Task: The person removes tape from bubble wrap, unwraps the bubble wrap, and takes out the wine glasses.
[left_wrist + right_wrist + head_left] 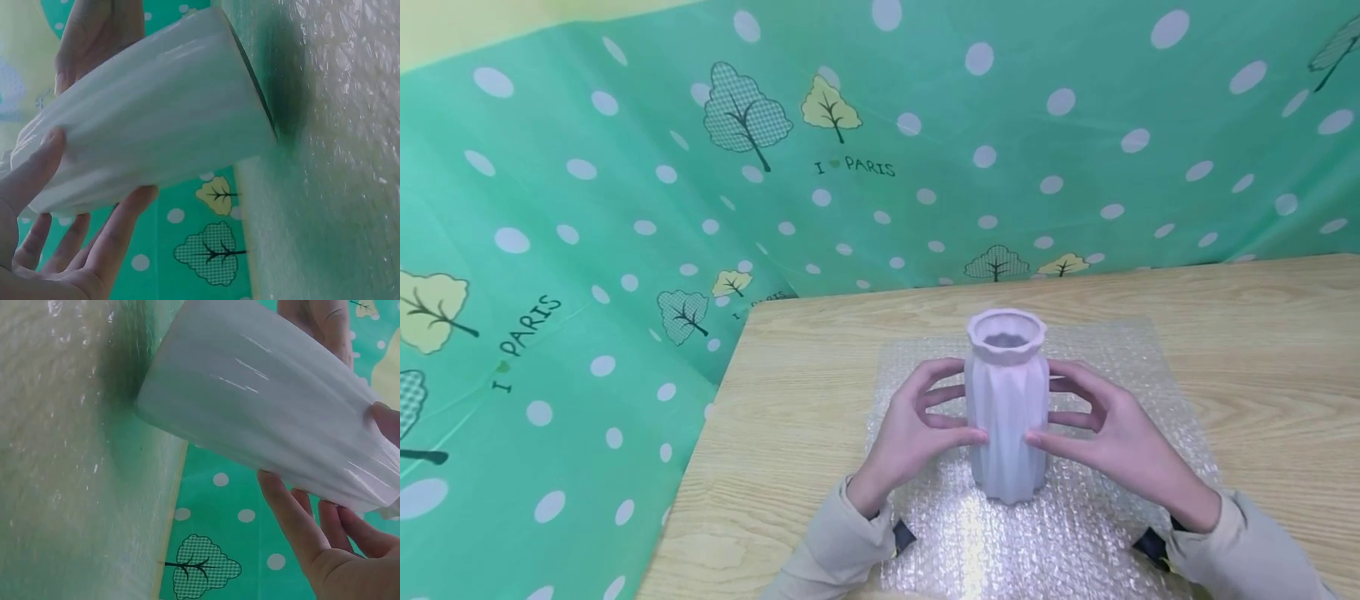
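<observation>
A white fluted vase (1007,408) with a scalloped rim is held between both hands over a sheet of bubble wrap (1112,350). My left hand (917,425) grips its left side, thumb on the front and fingers reaching round behind. On the opposite side my right hand (1097,425) grips it the same way. In the left wrist view the vase (150,112) leans, with its base edge close over the wrap and a dark shadow beside it. The right wrist view shows the vase (262,394) tilted too, its lower edge near the wrap.
The bubble wrap lies flat on a light wooden table (790,400). A green cloth (850,208) with white dots and printed trees hangs behind the table and along its left side. Dark straps (1152,548) show at both sleeve cuffs.
</observation>
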Tool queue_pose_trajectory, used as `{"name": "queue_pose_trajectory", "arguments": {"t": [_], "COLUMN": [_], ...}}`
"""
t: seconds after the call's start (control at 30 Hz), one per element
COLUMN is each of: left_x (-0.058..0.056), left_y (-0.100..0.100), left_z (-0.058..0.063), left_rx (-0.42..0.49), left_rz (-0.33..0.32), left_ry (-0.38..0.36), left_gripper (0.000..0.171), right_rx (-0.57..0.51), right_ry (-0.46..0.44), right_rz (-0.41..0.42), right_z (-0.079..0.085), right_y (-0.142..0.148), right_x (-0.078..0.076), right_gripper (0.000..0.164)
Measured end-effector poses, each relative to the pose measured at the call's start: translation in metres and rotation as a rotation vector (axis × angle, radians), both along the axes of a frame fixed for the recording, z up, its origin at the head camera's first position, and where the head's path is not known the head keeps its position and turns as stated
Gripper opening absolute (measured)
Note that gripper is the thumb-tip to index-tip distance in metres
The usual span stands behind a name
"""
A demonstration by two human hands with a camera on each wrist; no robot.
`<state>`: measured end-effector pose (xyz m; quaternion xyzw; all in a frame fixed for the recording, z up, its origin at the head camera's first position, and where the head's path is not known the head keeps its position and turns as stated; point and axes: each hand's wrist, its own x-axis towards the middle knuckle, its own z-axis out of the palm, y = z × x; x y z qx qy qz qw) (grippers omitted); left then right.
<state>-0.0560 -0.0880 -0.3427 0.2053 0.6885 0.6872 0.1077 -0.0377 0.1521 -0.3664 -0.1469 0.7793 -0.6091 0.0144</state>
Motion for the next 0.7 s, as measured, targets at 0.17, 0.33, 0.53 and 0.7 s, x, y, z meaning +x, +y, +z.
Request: {"name": "queue_pose_trajectory", "arguments": {"t": [0.17, 0.33, 0.53, 0.7], "left_x": [0.0017, 0.0042, 0.0070, 0.0058], "left_y": [0.0014, 0.0037, 0.0063, 0.0091], "left_z": [0.0020, 0.0033, 0.0017, -0.0019], "left_rx": [-0.023, -0.048, -0.048, -0.017], "left_rz": [0.014, 0.042, 0.070, 0.076], "left_ry": [0.046, 0.126, 0.181, 0.276], "left_gripper": [0.071, 0.070, 0.067, 0.065], "right_rx": [0.009, 0.019, 0.004, -0.002], "right_ry": [0.083, 0.175, 0.247, 0.276], "right_rz": [-0.009, -0.004, 0.022, 0.031], "right_z": [0.0014, 0.0011, -0.0007, -0.0007], "right_y": [-0.0016, -0.0020, -0.0021, -0.0023], "right_x": [0.0007, 0.0001, -0.0011, -0.0029], "right_gripper": [0.076, 0.079, 0.082, 0.087]}}
